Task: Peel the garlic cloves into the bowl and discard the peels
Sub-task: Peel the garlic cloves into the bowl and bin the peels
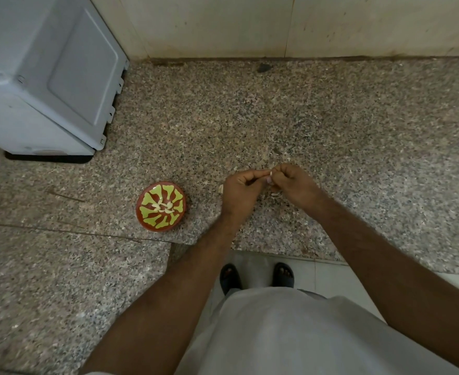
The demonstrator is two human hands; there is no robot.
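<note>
Right of centre, the left hand point(240, 189) and right hand point(293, 182) both pinch one small pale garlic clove point(269, 176) over the speckled granite counter point(331, 117), seemingly so peel drops clear of the red-and-yellow patterned bowl point(161, 206) (peeled cloves inside) at lower left.

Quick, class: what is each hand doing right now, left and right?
Left hand: curled, pinching the garlic clove.
Right hand: curled, pinching the same clove's skin.

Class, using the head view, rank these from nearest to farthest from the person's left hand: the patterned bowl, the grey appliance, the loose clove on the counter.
From the left hand:
1. Clove, just to its left on the counter.
2. Bowl, farther left.
3. Appliance, far left corner by the wall.
</note>
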